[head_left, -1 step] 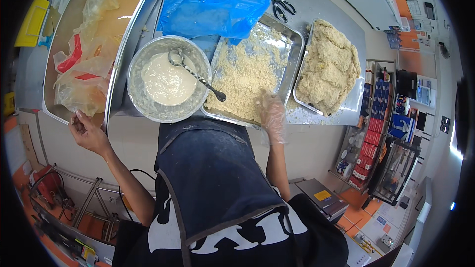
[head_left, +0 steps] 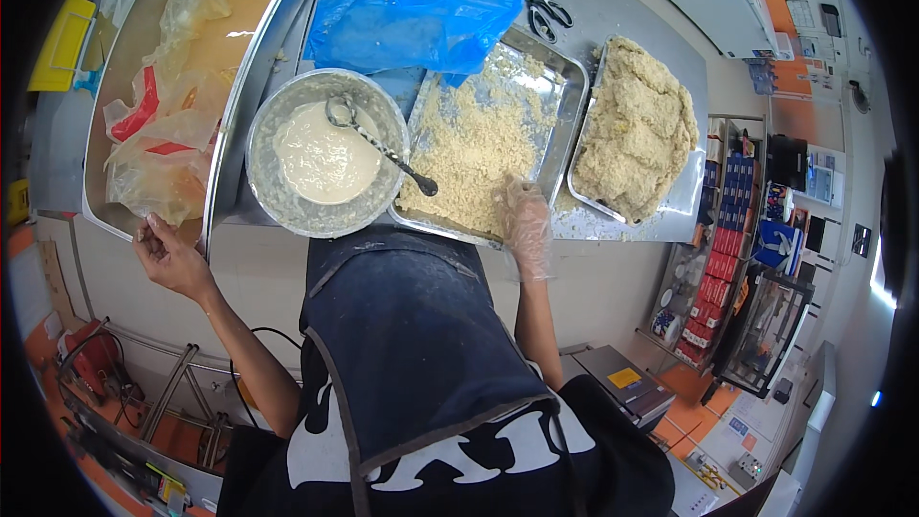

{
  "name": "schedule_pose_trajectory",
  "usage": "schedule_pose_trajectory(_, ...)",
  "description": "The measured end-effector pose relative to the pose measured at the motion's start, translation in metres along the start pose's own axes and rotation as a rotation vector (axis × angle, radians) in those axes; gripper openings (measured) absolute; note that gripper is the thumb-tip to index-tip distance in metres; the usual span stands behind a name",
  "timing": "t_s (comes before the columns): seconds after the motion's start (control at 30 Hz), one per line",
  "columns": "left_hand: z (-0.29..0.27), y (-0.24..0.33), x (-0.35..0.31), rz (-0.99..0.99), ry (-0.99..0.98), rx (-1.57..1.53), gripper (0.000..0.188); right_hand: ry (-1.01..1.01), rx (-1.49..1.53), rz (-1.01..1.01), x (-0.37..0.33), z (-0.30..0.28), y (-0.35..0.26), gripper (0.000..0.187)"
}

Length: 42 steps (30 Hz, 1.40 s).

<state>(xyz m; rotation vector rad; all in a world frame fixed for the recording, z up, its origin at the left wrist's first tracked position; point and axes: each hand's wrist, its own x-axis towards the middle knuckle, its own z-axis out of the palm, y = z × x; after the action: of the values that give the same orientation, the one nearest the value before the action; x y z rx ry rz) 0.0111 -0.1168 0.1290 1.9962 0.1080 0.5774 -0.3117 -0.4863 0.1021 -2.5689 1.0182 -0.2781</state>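
My right hand [head_left: 527, 226], in a clear plastic glove, is at the near right side of a metal tray [head_left: 571, 86] of pale crumbs [head_left: 476, 148]. Its fingers curl down against the crumbs, and what they hold, if anything, is hidden. My bare left hand [head_left: 175, 260] is at the near rim of a deep metal basin [head_left: 251, 77], fingers bent and close to a clear plastic bag [head_left: 168, 193]. Whether they grip the bag or the rim does not show. Between my hands stands a bowl [head_left: 263, 177] of pale batter [head_left: 325, 158], with a dark-handled utensil [head_left: 388, 153] resting in it.
On the right, a tray [head_left: 574, 182] is heaped with crumb-coated food [head_left: 637, 129]. A blue plastic bag [head_left: 412, 19] overhangs the far end of the crumb tray. Black-handled scissors [head_left: 546, 15] lie beyond it. A shelf rack [head_left: 713, 258] with red and blue boxes stands farther right.
The gloved right hand has shifted very slightly within the crumbs. Everything else stays in place.
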Motion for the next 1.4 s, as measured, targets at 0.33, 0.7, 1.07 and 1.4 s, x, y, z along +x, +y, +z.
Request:
schedule_pose_trajectory(0.33, 0.002, 0.002, -0.001, 0.006, -0.019, -0.005, 0.026, 0.066, 1.039, 0.8, -0.001, 0.007, 0.015, 0.025)
schedule_pose_trajectory(0.7, 0.003, 0.006, 0.0, 0.009, -0.035, -0.019, 0.02, 0.02, 2.221, 0.649, 0.02, 0.012, 0.028, 0.028)
schedule_pose_trajectory(1.07, -0.003, -0.003, 0.003, 0.013, -0.041, 0.056, 0.021, 0.11, 1.956, 0.696, 0.046, -0.005, 0.012, 0.032)
schedule_pose_trajectory(1.4, 0.0, -0.001, 0.002, 0.019, -0.048, 0.018, 0.022, 0.36, 1.649, 0.938, 0.038, 0.007, 0.028, 0.025)
